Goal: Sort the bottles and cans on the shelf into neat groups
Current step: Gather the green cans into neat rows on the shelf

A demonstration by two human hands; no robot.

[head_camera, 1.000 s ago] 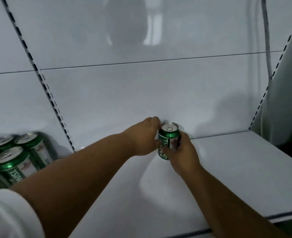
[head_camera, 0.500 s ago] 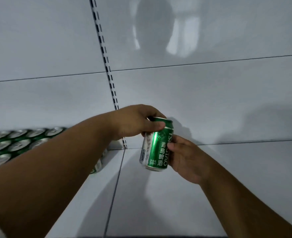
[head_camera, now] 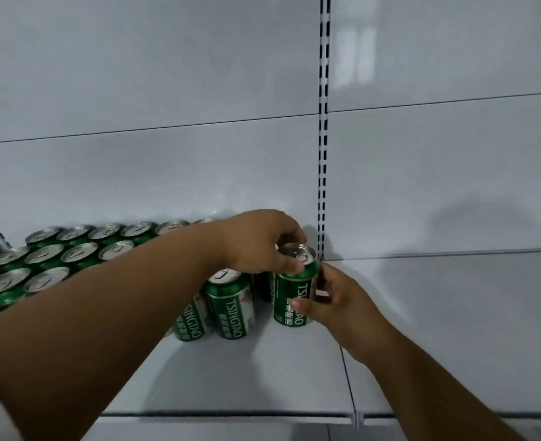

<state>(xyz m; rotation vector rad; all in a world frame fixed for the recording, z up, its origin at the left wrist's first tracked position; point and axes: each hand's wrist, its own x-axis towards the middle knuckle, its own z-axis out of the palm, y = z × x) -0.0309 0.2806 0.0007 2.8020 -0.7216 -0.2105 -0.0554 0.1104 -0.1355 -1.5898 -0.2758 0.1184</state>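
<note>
1. The left hand's fingers curl over the rim of a green aluminium Tsingtao beer can, pinching its top, while the right hand's fingers wrap its side from the right.
2. Half a second ago the can hung tilted in the air in front of the back wall; now it stands upright, and its base looks to be on the white metal shelf.
3. It sits near the shelf's back edge, just left of the slotted upright, and just beside the nearest can of the block of matching green cans that runs along the back edge to the left.
4. To my eye 1 more can has joined its group, so placing is nearly done; letting go is what remains.
5. No bottles are in sight here.
</note>
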